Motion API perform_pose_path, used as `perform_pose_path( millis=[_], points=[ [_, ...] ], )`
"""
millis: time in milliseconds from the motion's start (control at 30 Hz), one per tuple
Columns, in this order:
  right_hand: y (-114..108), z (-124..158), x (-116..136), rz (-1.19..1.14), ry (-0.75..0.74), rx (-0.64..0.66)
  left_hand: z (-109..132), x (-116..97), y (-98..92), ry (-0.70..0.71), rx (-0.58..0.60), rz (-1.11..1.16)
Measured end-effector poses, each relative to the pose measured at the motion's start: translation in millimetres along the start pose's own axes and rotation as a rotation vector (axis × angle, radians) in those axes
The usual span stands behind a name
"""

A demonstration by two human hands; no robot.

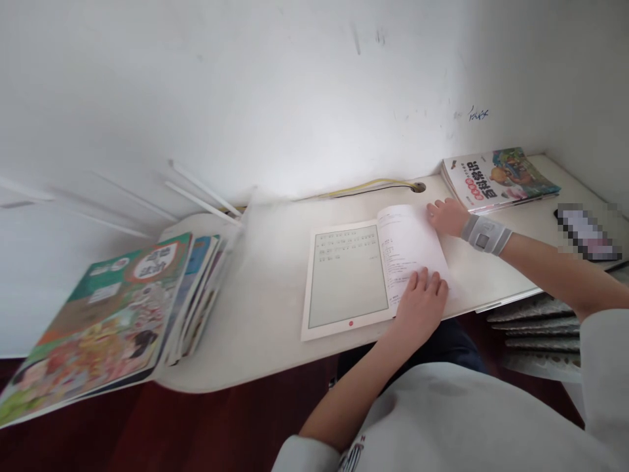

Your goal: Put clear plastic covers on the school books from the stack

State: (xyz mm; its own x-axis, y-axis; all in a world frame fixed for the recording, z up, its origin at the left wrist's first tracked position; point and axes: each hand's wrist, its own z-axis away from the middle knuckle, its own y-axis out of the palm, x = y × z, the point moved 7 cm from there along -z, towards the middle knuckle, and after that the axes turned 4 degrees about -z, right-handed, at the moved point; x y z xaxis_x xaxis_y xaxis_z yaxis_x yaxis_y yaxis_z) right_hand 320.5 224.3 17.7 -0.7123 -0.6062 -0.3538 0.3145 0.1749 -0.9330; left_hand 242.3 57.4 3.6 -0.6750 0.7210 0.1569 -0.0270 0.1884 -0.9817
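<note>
An open paper booklet (400, 239) with printed text lies on the white desk (255, 275). Its left edge meets a white-framed tablet (348, 275), which has a grey face, some lines of text at the top and a red dot at the bottom. My left hand (421, 301) rests flat on the lower part of the booklet page, fingers spread. At the page's upper right edge, my right hand (448, 216) has its fingers curled in, closed on the page edge; the fingertips are partly hidden. A grey band with a small square piece is round my right wrist.
Several colourful books (118, 321) are stacked at the left end of the desk, jutting past its edge. More books (501, 174) lie at the back right, near a phone (587, 233), partly pixelated. A yellow cable (363, 186) runs along the wall to a desk hole (417, 187).
</note>
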Motion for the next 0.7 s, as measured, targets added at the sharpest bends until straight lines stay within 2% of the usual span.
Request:
perform_pose_path(
  millis=[133,267,400,700],
  points=[
    [4.6,-6.8,-0.4,0.017,0.058,0.007,0.9,-0.1,-3.1,0.013,-0.025,0.006],
    [7.1,-10.2,2.7,0.041,0.090,0.026,-2.6,-1.1,2.1,0.005,-0.053,-0.007],
    [6.3,-7.5,1.9,0.042,0.111,0.020,-4.5,-0.4,4.1,0.019,-0.004,-0.007],
    [9.9,-13.2,-3.1,0.021,0.148,0.061,-2.4,5.6,-9.8,0.087,0.115,0.065]
  ],
)
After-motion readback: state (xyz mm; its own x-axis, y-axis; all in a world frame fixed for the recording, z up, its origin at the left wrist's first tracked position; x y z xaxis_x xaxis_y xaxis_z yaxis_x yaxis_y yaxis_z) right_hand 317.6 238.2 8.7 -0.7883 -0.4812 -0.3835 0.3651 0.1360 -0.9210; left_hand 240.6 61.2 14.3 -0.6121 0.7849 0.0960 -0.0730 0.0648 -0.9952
